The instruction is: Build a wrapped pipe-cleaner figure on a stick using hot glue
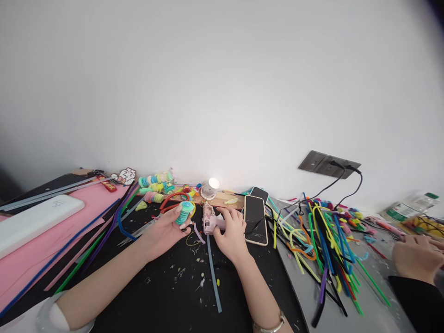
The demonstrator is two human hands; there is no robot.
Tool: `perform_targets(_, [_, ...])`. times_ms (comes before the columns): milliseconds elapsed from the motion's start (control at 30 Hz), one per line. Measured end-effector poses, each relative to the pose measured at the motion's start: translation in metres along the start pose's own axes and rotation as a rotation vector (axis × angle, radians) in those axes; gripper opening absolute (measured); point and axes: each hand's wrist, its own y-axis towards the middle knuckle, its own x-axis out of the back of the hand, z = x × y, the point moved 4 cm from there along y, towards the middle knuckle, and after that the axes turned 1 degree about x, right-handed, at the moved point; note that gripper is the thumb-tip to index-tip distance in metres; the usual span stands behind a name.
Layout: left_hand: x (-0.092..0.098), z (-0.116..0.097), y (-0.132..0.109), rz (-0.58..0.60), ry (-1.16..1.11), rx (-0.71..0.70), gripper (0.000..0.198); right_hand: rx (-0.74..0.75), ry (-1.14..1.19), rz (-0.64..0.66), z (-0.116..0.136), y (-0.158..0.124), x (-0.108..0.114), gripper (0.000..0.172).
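My left hand [164,233] is closed around a coil of pipe cleaner [184,212], teal and pale green, held upright above the black tabletop. Just to its right, a small pink glue gun [210,219] is gripped by my right hand [231,231] at the handle. A translucent glue stick [214,277] trails from the back of the gun toward me. The gun's nozzle end faces the wall, near a small lit lamp [210,188]. Scissors [137,231] lie partly hidden behind my left wrist.
Finished-looking coiled pieces [156,182] lie along the wall. A phone [255,219] sits right of my right hand. Many loose pipe cleaners [329,245] cover the grey table. A white box [41,222] rests on pink sheets [93,203]. Another person's hand [418,259] is far right.
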Motion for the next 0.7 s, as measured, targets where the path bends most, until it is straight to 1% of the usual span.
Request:
perform_targets(133, [-0.001,0.009,0.000,0.087,0.119,-0.007,0.014,0.238,0.226,-0.016,0.019,-0.003,0.003,0.038])
perform_targets(233, [-0.003,0.014,-0.001,0.114,0.212,-0.009,0.023,0.314,0.313,-0.047,0.025,-0.005,0.001,0.037])
perform_targets(333, [-0.006,0.016,-0.003,0.110,0.305,-0.004,0.030,0.345,0.345,-0.089,0.026,-0.007,-0.001,0.029])
perform_targets(433, [-0.010,0.016,-0.005,0.117,0.402,-0.017,0.031,0.355,0.371,-0.107,0.026,-0.007,-0.001,0.020])
perform_targets(567, [-0.011,0.015,-0.006,0.137,0.492,-0.035,0.029,0.340,0.452,-0.090,0.026,-0.006,-0.001,0.019])
perform_targets(700, [-0.010,0.015,-0.006,0.167,0.534,-0.037,0.026,0.300,0.558,-0.050,0.026,-0.004,-0.001,0.017])
